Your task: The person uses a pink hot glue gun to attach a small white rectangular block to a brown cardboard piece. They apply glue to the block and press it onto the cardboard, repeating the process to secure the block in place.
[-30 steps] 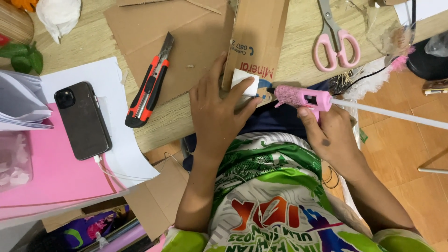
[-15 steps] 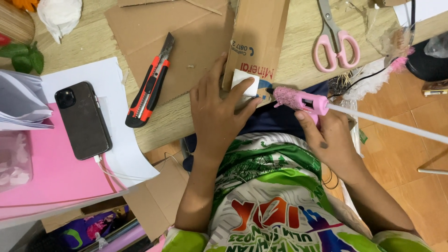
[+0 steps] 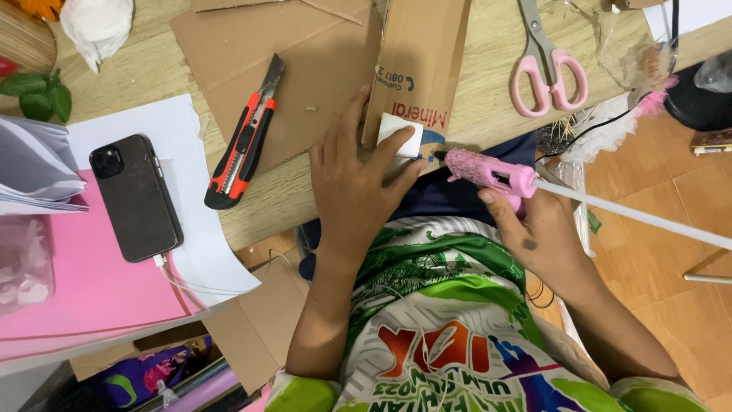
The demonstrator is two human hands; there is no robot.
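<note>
Left hand [image 3: 358, 183]: pressing white card [image 3: 400, 135] at table [image 3: 488, 114] near edge.
Right hand [image 3: 537, 229]: clenched around pink glue gun [image 3: 488, 172], nozzle beside card.

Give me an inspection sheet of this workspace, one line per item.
Surface: wooden table, cardboard sheets on it.
Job's things: small white piece against cardboard strip; pink glue gun, nozzle beside the piece.
Clutter: utility knife, pink scissors, black phone, white paper, pink sheet.
Hands: left hand presses the piece; right hand grips the gun.
Cables: white cable at the phone; black cord.
Surroundings: tiled floor.
</note>
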